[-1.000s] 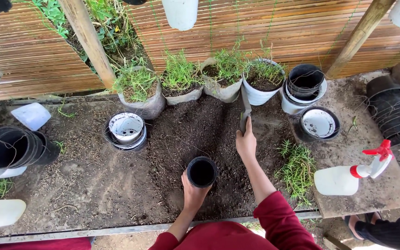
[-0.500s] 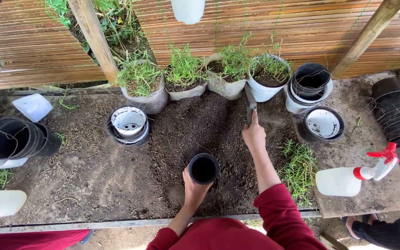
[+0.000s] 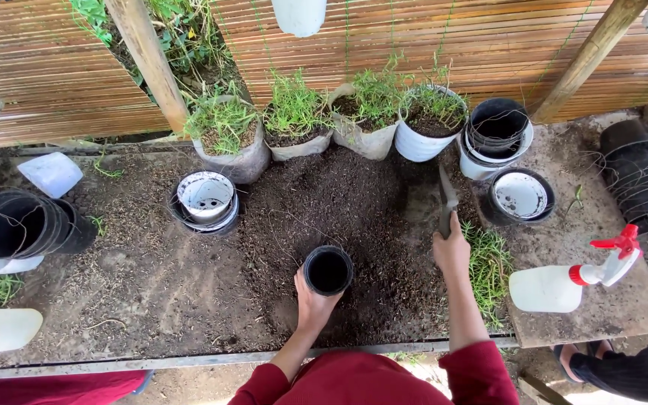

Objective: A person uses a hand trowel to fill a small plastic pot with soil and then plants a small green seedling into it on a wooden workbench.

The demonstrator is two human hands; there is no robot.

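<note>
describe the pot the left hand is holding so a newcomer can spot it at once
Start at the dark soil heap in the middle of the bench, below the row of planted pots along the slatted fence. At its near edge, the left hand grips a small black pot upright. Unlike the stacked or white-lined pots around, it stands single and empty.

Four planted pots (image 3: 226,139), one spray bottle (image 3: 564,283), one trowel (image 3: 446,196).
</note>
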